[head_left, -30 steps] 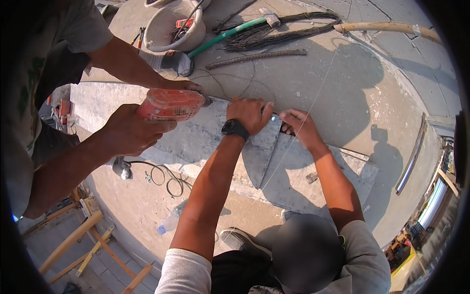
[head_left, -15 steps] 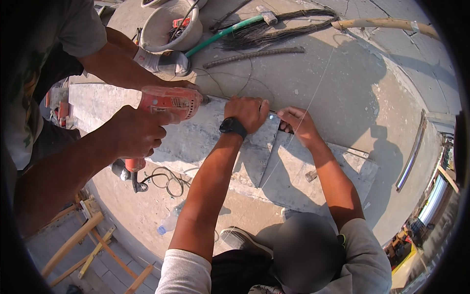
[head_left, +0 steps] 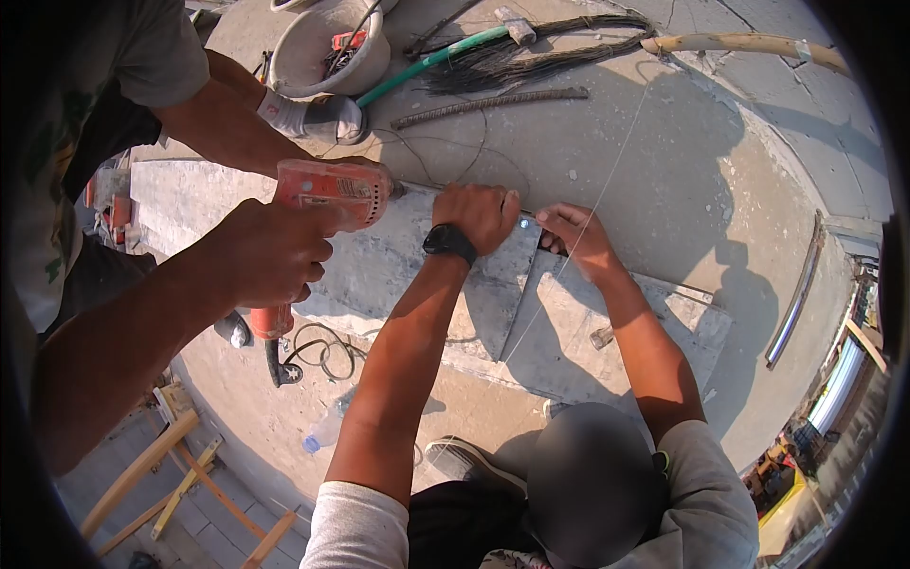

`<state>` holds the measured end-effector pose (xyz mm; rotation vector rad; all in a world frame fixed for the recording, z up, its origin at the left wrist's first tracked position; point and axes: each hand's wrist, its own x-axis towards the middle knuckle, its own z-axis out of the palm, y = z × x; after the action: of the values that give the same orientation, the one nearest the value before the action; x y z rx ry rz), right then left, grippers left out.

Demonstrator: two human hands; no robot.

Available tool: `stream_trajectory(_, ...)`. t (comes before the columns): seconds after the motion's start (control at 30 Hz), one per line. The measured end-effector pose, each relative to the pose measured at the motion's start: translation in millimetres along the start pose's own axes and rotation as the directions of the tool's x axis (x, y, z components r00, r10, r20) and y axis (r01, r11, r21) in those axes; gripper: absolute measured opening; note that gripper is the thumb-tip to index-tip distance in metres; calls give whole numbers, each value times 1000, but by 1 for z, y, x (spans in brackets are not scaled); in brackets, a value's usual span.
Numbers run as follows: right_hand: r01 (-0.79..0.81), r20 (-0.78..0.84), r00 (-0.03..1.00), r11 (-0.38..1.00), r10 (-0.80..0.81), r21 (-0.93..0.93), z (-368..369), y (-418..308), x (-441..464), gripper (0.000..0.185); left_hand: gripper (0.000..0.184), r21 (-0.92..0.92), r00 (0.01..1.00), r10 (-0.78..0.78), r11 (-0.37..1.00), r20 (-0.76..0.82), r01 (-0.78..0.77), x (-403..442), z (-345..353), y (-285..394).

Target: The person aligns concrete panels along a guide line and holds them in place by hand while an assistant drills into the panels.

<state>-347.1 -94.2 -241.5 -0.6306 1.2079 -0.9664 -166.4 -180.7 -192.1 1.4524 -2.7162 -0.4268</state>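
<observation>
My right hand [head_left: 280, 251] is closed around the handle of a red corded power drill [head_left: 327, 190]. My left hand [head_left: 358, 163] grips the drill's far side near its dark front end, most of it hidden by the tool. Below lies a long grey-stained board [head_left: 185, 194]. A crouching co-worker presses on a second panel [head_left: 498, 284]; their watch-wearing left hand [head_left: 479, 218] lies on its edge, and their right hand [head_left: 573, 237] pinches at its corner. Beside that corner shows a small shiny round piece [head_left: 524, 225].
A tub [head_left: 284, 71] with tools, a green-handled hammer [head_left: 436, 62], a wire bundle [head_left: 569, 47] and a ribbed bar [head_left: 488, 107] lie beyond the board. A taut string [head_left: 621, 152] crosses above. The drill's cord [head_left: 327, 356] coils beside a plastic bottle [head_left: 329, 429].
My right hand and the drill's handle have shifted slightly right and down, changing the drill's tilt a little. The co-worker's hands stay nearly where they were.
</observation>
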Motion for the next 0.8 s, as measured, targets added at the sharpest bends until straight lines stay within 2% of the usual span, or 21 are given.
stream_trajectory(0.8,-24,-8,1000,1000,24,-13,1,-4,-2,29,42,2,1000,10,1000,6,-10,2,5,-4)
